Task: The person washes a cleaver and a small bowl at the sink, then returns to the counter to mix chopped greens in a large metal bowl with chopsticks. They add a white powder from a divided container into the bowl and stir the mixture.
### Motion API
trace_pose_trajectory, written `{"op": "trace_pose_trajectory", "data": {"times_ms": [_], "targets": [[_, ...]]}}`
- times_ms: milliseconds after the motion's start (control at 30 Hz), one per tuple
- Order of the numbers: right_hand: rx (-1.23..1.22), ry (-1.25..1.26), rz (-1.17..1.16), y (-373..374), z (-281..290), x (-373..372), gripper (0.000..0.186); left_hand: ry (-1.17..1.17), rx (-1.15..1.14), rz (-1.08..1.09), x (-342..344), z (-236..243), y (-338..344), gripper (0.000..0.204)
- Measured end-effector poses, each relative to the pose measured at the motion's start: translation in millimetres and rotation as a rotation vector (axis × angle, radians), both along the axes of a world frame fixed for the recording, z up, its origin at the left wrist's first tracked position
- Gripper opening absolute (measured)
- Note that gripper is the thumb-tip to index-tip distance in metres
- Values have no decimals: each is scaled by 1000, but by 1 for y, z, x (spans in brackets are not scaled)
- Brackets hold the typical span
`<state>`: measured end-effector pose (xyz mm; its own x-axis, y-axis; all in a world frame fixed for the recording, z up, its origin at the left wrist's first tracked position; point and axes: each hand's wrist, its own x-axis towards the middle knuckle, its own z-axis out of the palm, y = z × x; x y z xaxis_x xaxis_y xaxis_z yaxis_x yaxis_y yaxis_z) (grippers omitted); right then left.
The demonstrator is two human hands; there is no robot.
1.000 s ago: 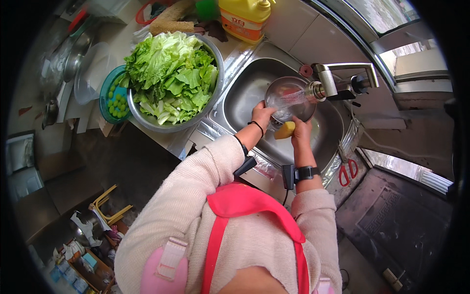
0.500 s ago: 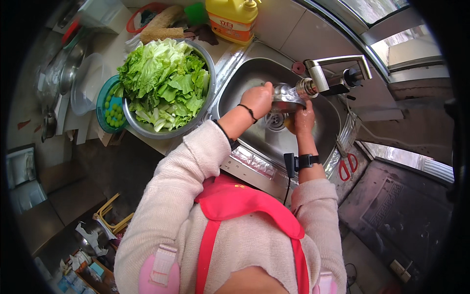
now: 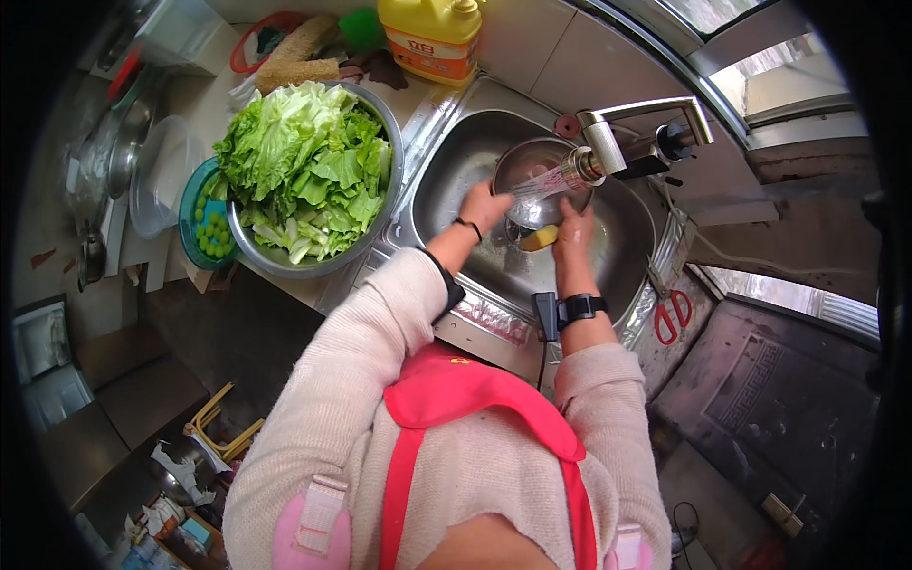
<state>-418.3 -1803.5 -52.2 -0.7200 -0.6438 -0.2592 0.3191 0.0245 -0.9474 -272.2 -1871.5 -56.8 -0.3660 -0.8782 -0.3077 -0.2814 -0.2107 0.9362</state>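
Inside the stainless steel sink (image 3: 437,185), a round metal bowl (image 3: 524,161) is tilted beneath the tap (image 3: 598,142), and water runs into it. My left hand (image 3: 483,209) is closed on the bowl's left rim. On the near right side, my right hand (image 3: 573,233) grips the rim with its fingertips. A yellow block that looks like a sponge (image 3: 540,237) lies against my right hand, over the drain; whether my fingers hold it is hard to make out.
Left of the sink, a large metal basin (image 3: 394,161) holds leafy lettuce (image 3: 304,171). Beside it stands a teal basket (image 3: 195,204) with small green fruit. A yellow jug (image 3: 432,38) is behind. Red-handled scissors (image 3: 673,318) lie at the sink's right edge.
The bowl has tipped so that its inside now faces the running water. My left hand has moved slightly left and down, and more of the yellow block shows.
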Motion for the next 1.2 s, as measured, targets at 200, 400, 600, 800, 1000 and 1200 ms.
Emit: {"op": "trace_pose_trajectory", "data": {"times_ms": [200, 400, 600, 800, 1000, 1200], "targets": [[-22, -557, 154, 5, -11, 14, 34, 49, 58, 154, -9, -8, 26, 44], [394, 919, 333, 4, 37, -15, 30, -511, -600, -314, 14, 42, -5, 30], [269, 1436, 519, -9, 56, 7, 26, -631, -817, -493, -19, 66, -4, 28], [425, 548, 272, -3, 22, -17, 24, -319, -1257, -472, -3, 43, 17, 41], [442, 523, 398, 1, -8, -3, 33, -581, -838, -404, -30, 28, 27, 35], [356, 506, 342, 12, 4, -21, 30, -905, -825, -1074, -5, 39, 21, 34]]}}
